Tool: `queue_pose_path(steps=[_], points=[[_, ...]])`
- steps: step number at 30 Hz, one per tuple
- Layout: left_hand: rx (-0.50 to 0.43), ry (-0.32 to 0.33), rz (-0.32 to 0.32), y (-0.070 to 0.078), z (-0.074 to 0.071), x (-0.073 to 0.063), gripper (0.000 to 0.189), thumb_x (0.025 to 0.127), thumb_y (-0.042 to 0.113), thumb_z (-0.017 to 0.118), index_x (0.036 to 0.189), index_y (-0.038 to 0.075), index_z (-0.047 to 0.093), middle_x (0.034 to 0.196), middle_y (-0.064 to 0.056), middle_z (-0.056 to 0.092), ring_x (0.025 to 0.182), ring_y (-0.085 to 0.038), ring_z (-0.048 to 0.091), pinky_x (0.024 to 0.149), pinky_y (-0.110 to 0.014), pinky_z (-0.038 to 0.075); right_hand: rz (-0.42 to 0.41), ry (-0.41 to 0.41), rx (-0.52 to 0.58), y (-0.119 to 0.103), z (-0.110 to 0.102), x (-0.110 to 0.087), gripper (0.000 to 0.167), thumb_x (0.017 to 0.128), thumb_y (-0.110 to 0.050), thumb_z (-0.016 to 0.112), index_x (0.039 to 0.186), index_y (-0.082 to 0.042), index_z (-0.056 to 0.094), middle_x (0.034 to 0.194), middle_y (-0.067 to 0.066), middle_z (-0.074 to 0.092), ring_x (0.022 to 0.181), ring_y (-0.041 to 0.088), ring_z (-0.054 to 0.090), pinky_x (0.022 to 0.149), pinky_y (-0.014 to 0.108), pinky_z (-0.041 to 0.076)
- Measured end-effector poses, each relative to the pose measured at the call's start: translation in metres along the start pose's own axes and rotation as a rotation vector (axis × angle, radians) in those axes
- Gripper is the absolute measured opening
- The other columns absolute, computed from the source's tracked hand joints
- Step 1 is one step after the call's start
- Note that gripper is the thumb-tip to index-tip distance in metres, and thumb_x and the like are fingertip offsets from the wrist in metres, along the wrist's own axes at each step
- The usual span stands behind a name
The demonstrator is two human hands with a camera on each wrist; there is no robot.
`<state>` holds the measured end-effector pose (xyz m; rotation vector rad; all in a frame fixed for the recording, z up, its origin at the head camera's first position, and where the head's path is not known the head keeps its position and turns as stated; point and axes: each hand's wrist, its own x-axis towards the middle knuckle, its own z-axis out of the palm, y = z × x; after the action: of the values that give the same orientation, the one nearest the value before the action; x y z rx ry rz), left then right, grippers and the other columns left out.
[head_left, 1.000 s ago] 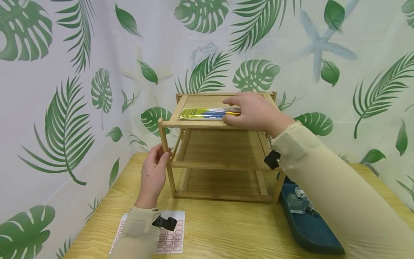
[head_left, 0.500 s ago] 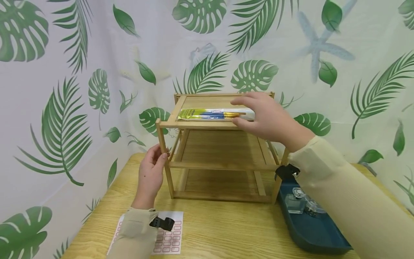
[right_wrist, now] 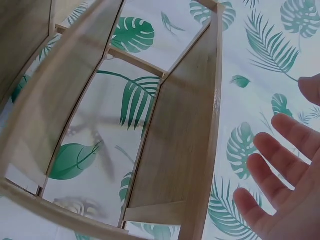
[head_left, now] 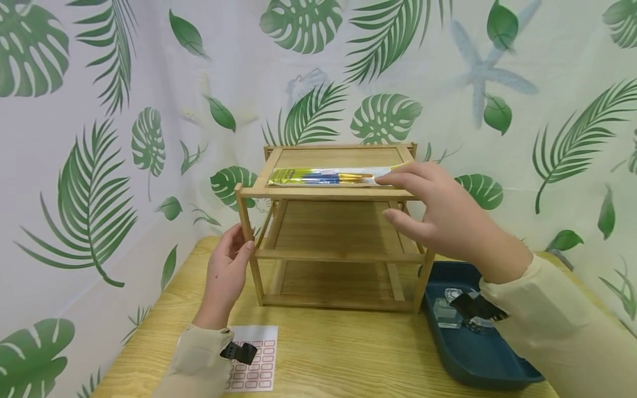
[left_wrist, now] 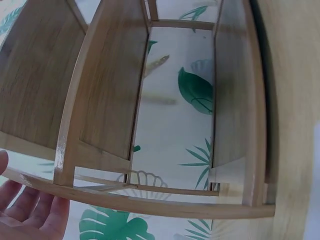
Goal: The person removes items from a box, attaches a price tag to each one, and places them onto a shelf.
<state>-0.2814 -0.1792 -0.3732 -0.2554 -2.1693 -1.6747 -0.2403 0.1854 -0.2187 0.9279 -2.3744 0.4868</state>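
Note:
A clear packet of paintbrushes [head_left: 323, 177], with blue handles and a yellow-green label, lies along the front of the top tier of a three-tier wooden shelf rack [head_left: 343, 255]. My left hand [head_left: 224, 279] holds the rack's left front post, the thumb in front and fingers behind it; in the left wrist view the fingers [left_wrist: 35, 212] lie behind that post. My right hand [head_left: 443, 221] is at the packet's right end, fingers extended, hiding part of that end. The right wrist view shows these fingers [right_wrist: 275, 172] spread with nothing held.
A dark blue tray [head_left: 478, 362] with a glass bottle [head_left: 446, 314] and other small clear items stands right of the rack, partly behind my right wrist. A sheet of red-outlined labels [head_left: 259, 365] lies front left, partly under my left forearm. Leaf-patterned cloth hangs behind.
My right hand has let go of the brush packet and moved right and downward, uncovering the brush tips. The packet stays on the top tier; my left hand keeps its hold on the post.

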Motion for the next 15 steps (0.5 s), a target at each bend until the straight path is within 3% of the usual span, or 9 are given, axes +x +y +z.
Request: queue_pose_path(steps=[7, 11, 15], points=[[0.005, -0.037, 0.035, 0.004, -0.003, -0.015, 0.052, 0.104, 0.014, 0.057, 0.153, 0.016, 0.04, 0.145, -0.006, 0.049, 0.133, -0.023, 0.048, 0.107, -0.046, 0.044, 0.032, 0.01, 0.019, 0.002, 0.001, -0.032, 0.046, 0.089, -0.018, 0.077, 0.134, -0.015, 0.066, 0.131, 0.005, 0.06, 0.116, 0.026, 0.052, 0.092, 0.052, 0.044], [0.016, 0.002, 0.066, 0.009, -0.004, -0.024, 0.054, 0.103, 0.014, 0.059, 0.154, 0.014, 0.039, 0.147, -0.006, 0.045, 0.134, -0.021, 0.045, 0.107, -0.046, 0.043, 0.11, -0.01, 0.057, 0.008, 0.001, -0.05, 0.046, 0.09, -0.019, 0.077, 0.135, -0.018, 0.065, 0.134, 0.005, 0.059, 0.125, 0.031, 0.05, 0.095, 0.057, 0.043], [0.022, 0.047, 0.161, 0.017, 0.0, -0.036, 0.053, 0.102, 0.008, 0.059, 0.152, 0.011, 0.04, 0.145, -0.008, 0.046, 0.132, -0.024, 0.046, 0.103, -0.033, 0.044, 0.161, -0.029, 0.096, 0.018, 0.002, -0.069, 0.044, 0.094, -0.021, 0.074, 0.136, -0.019, 0.064, 0.135, 0.008, 0.059, 0.132, 0.039, 0.045, 0.096, 0.066, 0.037]])
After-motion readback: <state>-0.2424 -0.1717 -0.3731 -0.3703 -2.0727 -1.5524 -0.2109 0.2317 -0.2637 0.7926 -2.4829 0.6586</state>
